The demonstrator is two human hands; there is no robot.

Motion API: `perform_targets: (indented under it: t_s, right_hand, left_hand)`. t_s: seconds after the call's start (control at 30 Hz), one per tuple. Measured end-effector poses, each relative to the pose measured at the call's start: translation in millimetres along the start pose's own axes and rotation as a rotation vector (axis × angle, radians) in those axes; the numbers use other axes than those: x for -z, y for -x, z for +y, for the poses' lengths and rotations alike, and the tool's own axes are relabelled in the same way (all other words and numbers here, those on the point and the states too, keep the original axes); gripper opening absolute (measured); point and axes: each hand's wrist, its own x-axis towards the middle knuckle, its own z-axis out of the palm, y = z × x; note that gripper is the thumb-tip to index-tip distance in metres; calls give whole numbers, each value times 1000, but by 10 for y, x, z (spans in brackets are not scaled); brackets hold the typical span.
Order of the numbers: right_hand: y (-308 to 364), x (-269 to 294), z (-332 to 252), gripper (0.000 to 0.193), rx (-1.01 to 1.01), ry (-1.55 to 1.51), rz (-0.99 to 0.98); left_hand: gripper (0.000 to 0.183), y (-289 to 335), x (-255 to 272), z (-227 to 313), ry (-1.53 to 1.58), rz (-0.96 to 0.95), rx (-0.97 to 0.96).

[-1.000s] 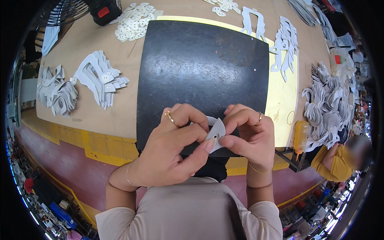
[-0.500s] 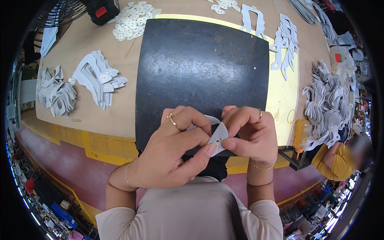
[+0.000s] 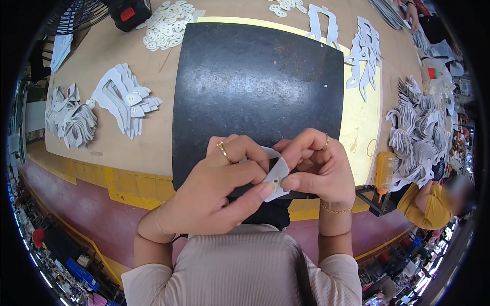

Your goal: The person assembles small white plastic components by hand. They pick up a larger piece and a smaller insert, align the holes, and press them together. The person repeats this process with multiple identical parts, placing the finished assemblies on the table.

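Curved pale-grey sheet piece (image 3: 278, 171), pinched at lower centre by left hand (image 3: 214, 182) and right hand (image 3: 325, 166), might be creased through overbending.

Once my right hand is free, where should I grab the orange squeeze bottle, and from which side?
I'd grip the orange squeeze bottle around its wide body, probably bringing your right hand in from its left: the pile of grey cut pieces crowds its right side, and the narrow nozzle points toward you, so the body looks surer.
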Motion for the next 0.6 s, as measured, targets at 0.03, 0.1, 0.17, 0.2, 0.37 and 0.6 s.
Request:
perform_targets:
  t_s: [0.03,0.1,0.17,0.2,0.37,0.6]
  right_hand:
    - [-6,4,-2,14,16,29,-10]
    - [-24,31,-13,17,49,87,-27]
    - [-41,134,-12,14,85,167,-138]
    - [-61,171,0,13,97,204,-195]
    - [-102,161,-36,9,92,263,-187]
    - [-109,179,-32,8,117,296,-212]
  left_hand:
    - [17,0,2,-1,18,8,34]
    - [18,2,-3,-1,53,19,61]
    - [19,-2,-7,9,72,12,69]
    - [20,-5,-1,3,75,4,72]
    - [21,-20,16,3,122,-22,112]
    - [21,-42,25,21,99,-38,86]
